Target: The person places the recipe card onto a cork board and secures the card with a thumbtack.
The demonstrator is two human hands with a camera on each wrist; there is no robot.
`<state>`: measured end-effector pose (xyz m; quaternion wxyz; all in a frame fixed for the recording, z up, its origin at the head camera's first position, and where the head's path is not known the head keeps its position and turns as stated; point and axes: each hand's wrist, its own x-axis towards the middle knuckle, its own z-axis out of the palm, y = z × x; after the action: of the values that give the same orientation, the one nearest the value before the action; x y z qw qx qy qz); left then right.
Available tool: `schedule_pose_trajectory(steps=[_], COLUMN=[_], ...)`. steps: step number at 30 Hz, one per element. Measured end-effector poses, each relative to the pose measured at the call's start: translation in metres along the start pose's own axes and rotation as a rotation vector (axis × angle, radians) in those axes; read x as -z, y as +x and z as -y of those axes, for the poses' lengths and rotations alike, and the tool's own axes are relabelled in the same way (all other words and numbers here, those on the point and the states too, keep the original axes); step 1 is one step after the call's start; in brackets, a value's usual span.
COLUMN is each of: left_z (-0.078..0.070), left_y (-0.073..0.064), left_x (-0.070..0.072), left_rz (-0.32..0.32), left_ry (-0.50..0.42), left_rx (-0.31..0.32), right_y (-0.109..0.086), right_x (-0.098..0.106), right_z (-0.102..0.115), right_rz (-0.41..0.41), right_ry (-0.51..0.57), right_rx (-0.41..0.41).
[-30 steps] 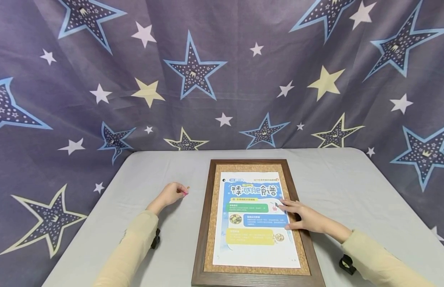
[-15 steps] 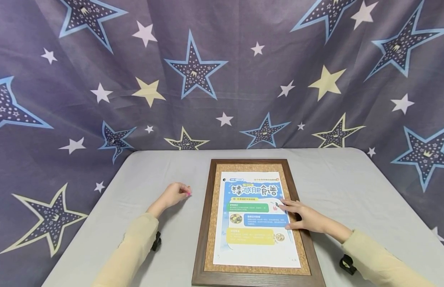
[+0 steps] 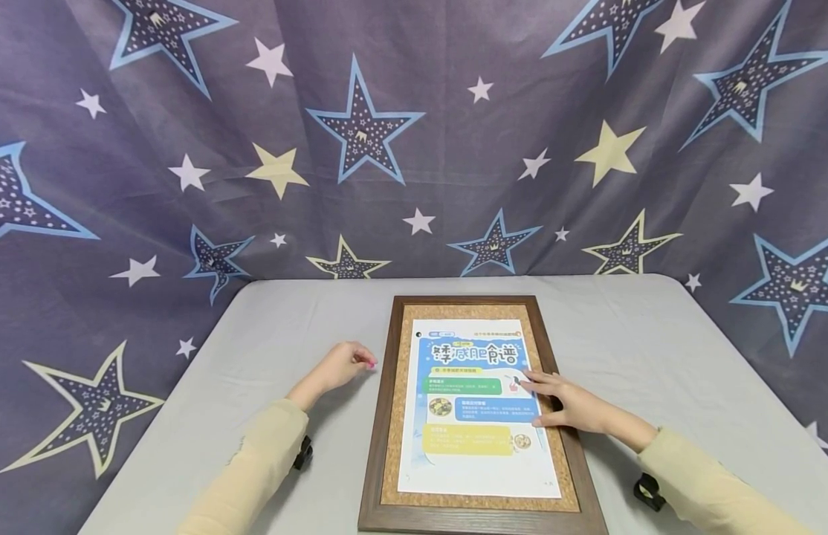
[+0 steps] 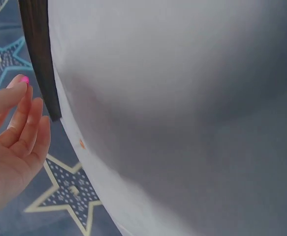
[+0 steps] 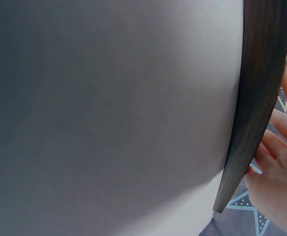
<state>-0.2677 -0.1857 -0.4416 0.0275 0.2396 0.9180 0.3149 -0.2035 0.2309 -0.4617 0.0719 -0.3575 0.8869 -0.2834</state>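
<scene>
My left hand (image 3: 339, 367) pinches a small pink pushpin (image 4: 25, 79) between thumb and fingertips, above the table just left of the framed cork board (image 3: 481, 519). On the board lies a printed sheet of paper (image 3: 478, 475) with blue, green and yellow panels. A black pushpin (image 3: 418, 334) sits at its upper left corner and an orange pushpin (image 3: 517, 334) at its upper right. My right hand (image 3: 573, 406) reaches over the frame's right side, its extended fingers resting on the sheet's right edge.
The board's dark wooden frame (image 5: 254, 93) stands up from the grey-covered table (image 3: 655, 349). A small orange object (image 4: 82, 144) lies on the table beyond the left hand. Behind the table hangs a star-patterned curtain (image 3: 447, 171).
My left hand has moved right toward the frame with the pink pushpin, now covering the small orange object in the head view. The right hand and the sheet have stayed put.
</scene>
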Motion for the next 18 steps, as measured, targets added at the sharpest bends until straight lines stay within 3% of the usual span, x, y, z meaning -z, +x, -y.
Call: schedule_pose_trajectory(steps=[18], left_z=[-0.049], left_y=[0.013], left_x=[-0.026], left_rz=[0.101], left_ry=[0.015], left_rx=[-0.143], right_y=[-0.001], right_x=[0.0], right_z=[0.0], right_rz=[0.014], right_ry=[0.004], right_rx=[-0.01])
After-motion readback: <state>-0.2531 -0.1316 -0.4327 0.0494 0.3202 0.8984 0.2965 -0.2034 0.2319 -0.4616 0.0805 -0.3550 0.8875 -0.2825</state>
